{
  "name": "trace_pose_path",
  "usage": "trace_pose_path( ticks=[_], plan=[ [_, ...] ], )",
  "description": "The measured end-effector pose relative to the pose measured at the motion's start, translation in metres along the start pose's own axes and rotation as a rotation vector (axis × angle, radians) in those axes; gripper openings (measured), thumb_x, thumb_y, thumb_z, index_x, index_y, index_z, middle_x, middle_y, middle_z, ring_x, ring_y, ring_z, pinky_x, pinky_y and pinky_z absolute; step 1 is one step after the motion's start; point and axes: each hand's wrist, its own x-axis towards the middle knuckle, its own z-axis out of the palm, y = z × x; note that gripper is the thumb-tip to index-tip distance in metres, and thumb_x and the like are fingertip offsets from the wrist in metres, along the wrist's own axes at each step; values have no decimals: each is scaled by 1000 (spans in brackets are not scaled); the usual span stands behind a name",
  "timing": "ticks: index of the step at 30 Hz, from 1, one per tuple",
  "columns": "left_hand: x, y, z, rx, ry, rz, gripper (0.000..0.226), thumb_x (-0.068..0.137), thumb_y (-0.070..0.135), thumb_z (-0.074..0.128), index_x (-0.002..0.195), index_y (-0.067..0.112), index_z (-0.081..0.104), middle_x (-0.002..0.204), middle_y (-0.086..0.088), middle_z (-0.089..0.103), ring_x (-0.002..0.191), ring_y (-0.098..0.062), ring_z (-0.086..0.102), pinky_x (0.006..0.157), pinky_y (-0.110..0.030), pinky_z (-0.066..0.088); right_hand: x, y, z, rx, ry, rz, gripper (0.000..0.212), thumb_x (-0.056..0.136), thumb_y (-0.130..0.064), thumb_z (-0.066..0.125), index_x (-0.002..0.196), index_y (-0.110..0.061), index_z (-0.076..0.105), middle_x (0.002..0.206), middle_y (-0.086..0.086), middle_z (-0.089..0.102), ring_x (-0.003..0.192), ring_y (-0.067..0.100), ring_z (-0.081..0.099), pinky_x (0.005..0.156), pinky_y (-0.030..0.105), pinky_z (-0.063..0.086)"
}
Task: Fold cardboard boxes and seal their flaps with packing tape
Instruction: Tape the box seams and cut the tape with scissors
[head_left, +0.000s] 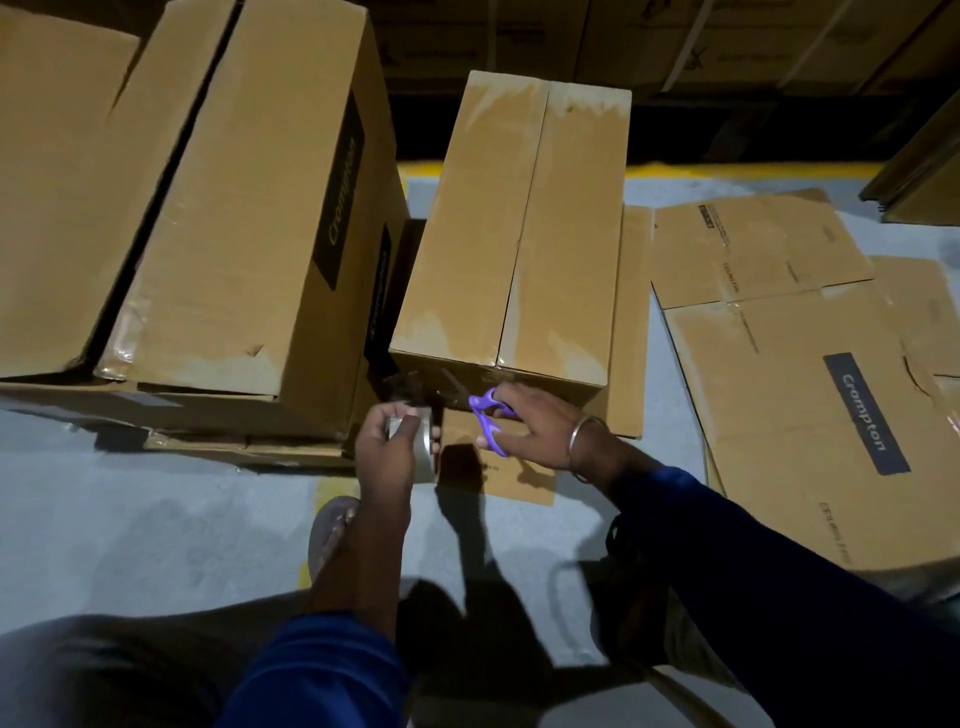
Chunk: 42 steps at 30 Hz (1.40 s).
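Observation:
A tall brown cardboard box (519, 234) stands in the middle, its two top flaps closed along a centre seam, with shiny tape at both ends. My left hand (389, 452) grips a roll of packing tape (418, 441) just below the box's near left corner, and a strip of tape (410, 387) runs from the roll up to the box's front face. My right hand (540, 426) holds purple-handled scissors (485, 415), their blades pointing left against that strip.
Two larger closed boxes (208, 208) stand on flattened cardboard at the left. Flattened boxes (805, 364) lie on the grey floor to the right. More boxes (727, 41) are stacked along the back, past a yellow floor line (727, 169). My sandalled foot (332, 530) is below my left hand.

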Motion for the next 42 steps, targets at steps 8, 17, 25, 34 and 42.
trace_pose_path(
  ticks=[8,17,25,34,42],
  plan=[
    [-1,60,16,28,-120,238,7,96,14,71,102,14,68,83,8,73,67,-10,72,48,-27,55,-57,-14,-20,563,806,207,43,85,-35,81,116,-37,51,116,-6,62,103,11,64,85,31,56],
    [46,102,12,28,-316,165,11,100,9,61,92,14,67,90,-1,70,70,-14,68,56,-25,56,-30,13,-15,935,845,393,59,88,-17,82,130,-29,41,123,0,60,112,16,62,91,25,51],
    [18,73,47,167,-452,114,17,95,15,71,105,1,69,98,-6,74,84,-24,69,71,-34,57,-33,30,-53,814,1117,568,47,90,-10,72,129,-23,49,114,-28,62,103,-1,65,84,15,48],
    [-20,63,77,288,-493,176,6,92,19,75,88,17,72,87,-12,76,69,-27,68,64,-34,49,-62,46,-90,645,964,738,51,94,-20,69,136,-20,41,98,-5,56,86,26,56,72,30,35],
    [-48,141,72,613,-537,430,18,89,34,74,88,18,68,70,12,70,62,-12,58,64,-29,43,-58,-45,-163,454,689,398,51,88,-34,77,128,-25,47,103,-5,66,82,25,73,74,42,60]
  ],
)
